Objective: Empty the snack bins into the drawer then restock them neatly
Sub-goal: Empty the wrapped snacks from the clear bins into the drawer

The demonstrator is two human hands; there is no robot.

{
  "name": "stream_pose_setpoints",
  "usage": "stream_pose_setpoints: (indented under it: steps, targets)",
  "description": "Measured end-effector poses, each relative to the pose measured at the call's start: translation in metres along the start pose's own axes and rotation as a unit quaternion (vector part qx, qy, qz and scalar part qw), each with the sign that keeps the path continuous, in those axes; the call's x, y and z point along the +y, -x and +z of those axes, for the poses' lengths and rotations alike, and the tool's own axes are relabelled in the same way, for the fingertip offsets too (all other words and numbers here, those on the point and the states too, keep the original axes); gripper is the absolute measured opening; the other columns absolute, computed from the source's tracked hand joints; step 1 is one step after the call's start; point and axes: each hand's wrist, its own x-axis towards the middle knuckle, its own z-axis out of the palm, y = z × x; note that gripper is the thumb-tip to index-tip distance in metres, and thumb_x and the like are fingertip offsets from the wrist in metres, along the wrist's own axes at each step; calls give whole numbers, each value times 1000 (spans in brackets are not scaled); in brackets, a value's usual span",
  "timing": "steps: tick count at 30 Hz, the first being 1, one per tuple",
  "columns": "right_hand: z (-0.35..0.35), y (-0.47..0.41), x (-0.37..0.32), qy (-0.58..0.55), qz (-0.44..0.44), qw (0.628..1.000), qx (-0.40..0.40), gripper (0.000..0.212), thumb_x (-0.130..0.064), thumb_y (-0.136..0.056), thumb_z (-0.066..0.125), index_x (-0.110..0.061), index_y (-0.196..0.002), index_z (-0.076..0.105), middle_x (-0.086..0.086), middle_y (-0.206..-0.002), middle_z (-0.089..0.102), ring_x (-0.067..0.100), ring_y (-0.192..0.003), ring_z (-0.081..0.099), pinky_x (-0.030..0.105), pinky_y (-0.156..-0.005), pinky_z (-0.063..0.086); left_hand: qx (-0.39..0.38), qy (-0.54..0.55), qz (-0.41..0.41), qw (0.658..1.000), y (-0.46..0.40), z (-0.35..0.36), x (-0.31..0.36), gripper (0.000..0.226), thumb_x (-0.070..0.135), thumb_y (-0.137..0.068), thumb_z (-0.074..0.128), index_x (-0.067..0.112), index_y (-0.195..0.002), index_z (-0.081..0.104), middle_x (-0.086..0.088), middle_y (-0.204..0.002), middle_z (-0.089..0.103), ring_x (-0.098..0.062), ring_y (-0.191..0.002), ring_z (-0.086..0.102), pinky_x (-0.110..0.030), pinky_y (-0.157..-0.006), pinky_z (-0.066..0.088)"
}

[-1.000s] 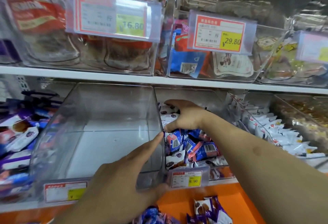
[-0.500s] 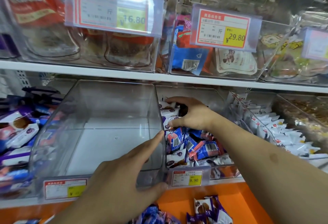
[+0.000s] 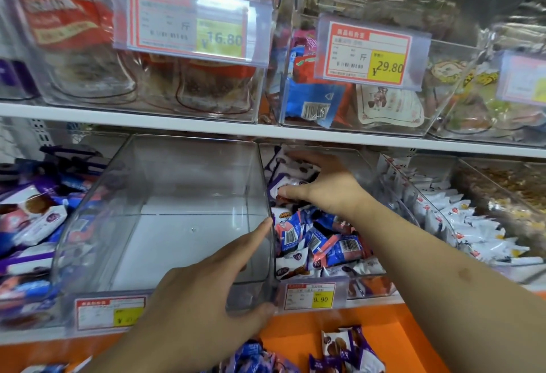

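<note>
Lower shelf, clear empty bin (image 3: 165, 225) at centre. Left hand (image 3: 204, 293) grips its front right corner: the forefinger lies along the top edge of the right wall, the thumb is pressed under the front lip, and the other fingers are spread loosely over the front.

Just right of that forefinger, across the wall, sits the neighbouring bin (image 3: 366, 284), full of small wrapped snacks (image 3: 322, 242) in blue, pink and white. Right hand (image 3: 328, 186) reaches deep into its back, fingers curled down over a white-and-purple packet (image 3: 283, 183), thumb against it. Cannot tell if the packet is actually lifted or only covered.

A 9.90 price tag (image 3: 310, 296) sits beside the left thumb. Below both hands, an orange drawer (image 3: 384, 331) holds loose purple packets (image 3: 342, 346). Further right of the right wrist, a bin of white packets (image 3: 461, 225).
</note>
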Motion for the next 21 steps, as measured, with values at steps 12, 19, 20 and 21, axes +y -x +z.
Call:
stream_pose_setpoints:
  steps: [12, 19, 20, 21]
  targets:
    - [-81, 179, -20, -70, -26, 997, -13, 76, -40, -68, 98, -45, -136, 64, -15, -141, 65, 11, -134, 59, 47, -112, 48, 86, 117, 89, 985, 27, 16, 7, 83, 43, -90, 72, 71, -147, 19, 47, -155, 20, 14, -146, 22, -29, -121, 26]
    - [-66, 299, 69, -11, 138, 982, -125, 73, -46, -66, 97, -61, -128, 61, -32, -142, 57, -8, -138, 46, 37, -116, 41, 0, 81, 143, 986, 52, 98, 36, 71, 38, -97, 65, 57, -153, 27, 45, -157, 16, 19, -146, 15, -10, -113, 15]
    - [-57, 307, 91, -1, 164, 977, -136, 72, -47, -67, 97, -62, -127, 61, -32, -143, 55, -9, -139, 43, 37, -116, 41, -13, 89, 136, 987, 52, 109, 37, 69, 39, -97, 64, 57, -153, 27, 46, -156, 15, 20, -145, 14, -9, -113, 14]
    - [-50, 312, 114, 10, 185, 972, -144, 70, -48, -68, 96, -61, -127, 61, -31, -145, 53, -7, -140, 42, 37, -117, 40, -24, 95, 129, 987, 51, 118, 37, 69, 39, -98, 64, 57, -153, 27, 47, -156, 14, 20, -145, 13, -8, -112, 15]
